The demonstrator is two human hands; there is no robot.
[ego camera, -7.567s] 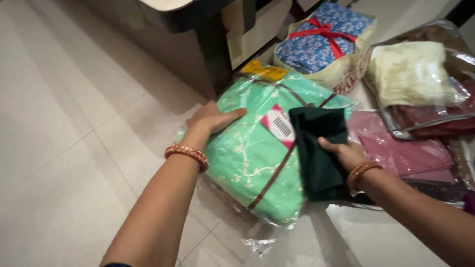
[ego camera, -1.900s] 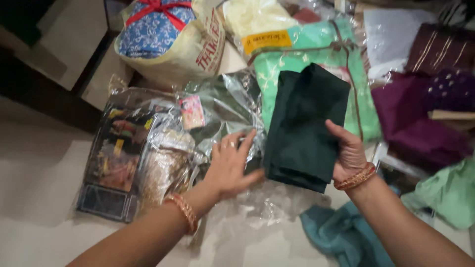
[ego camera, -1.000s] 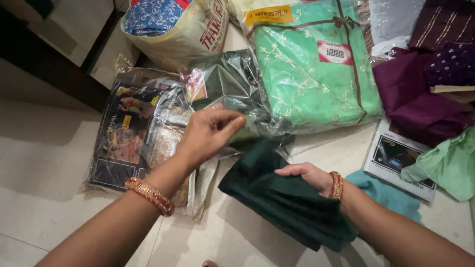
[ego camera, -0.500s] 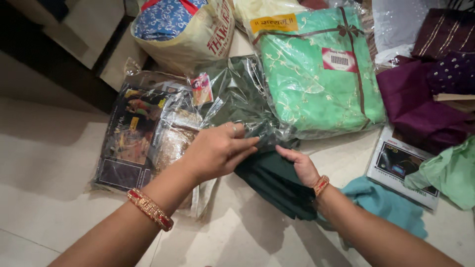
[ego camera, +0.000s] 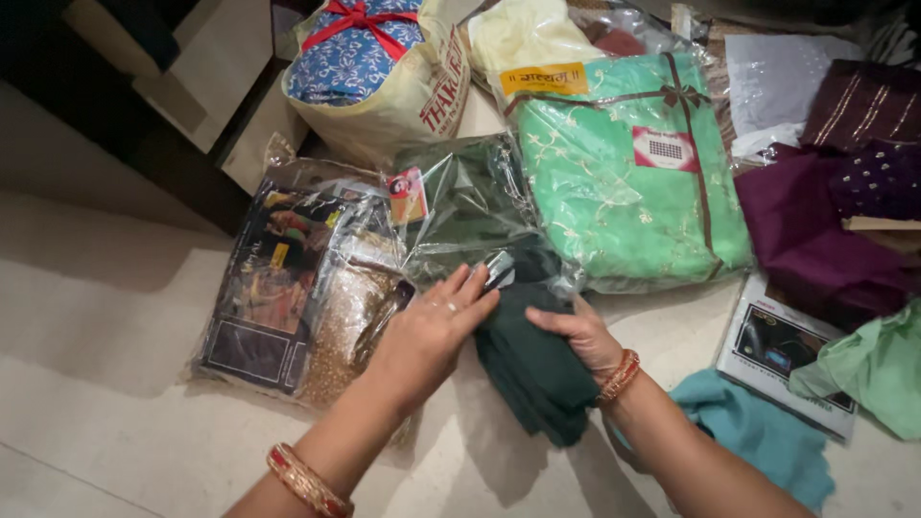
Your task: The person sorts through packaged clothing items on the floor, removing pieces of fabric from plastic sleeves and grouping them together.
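Packed clothes lie spread over the pale tiled floor [ego camera: 86,317]. The biggest is a mint-green embroidered garment pack [ego camera: 628,182] with a brown ribbon, lying flat at upper right. To its left stands a cream bag [ego camera: 413,105] holding blue floral cloth tied with a red ribbon. Maroon fabric [ego camera: 825,221] is heaped at the far right, and a glossy printed pack [ego camera: 288,297] lies at the left.

Between these lies a crinkled clear plastic cover [ego camera: 470,206] with dark green cloth inside. Its open mouth faces the person, just beyond the fingertips. Below it a folded dark green cloth [ego camera: 532,369] lies on the floor, its long axis running from the mouth back toward the person, leaning slightly right. Its far end sits at the mouth and looks partly tucked under the plastic lip.

The left hand [ego camera: 432,331] pinches the edge of the cover at the mouth, fingers closed on the film. The right hand [ego camera: 576,331] lies flat and loosely open on top of the cloth, fingers pointing up toward the mouth, pressing rather than gripping. Both hands meet at the opening; the right one is on the cloth, the left beside it.
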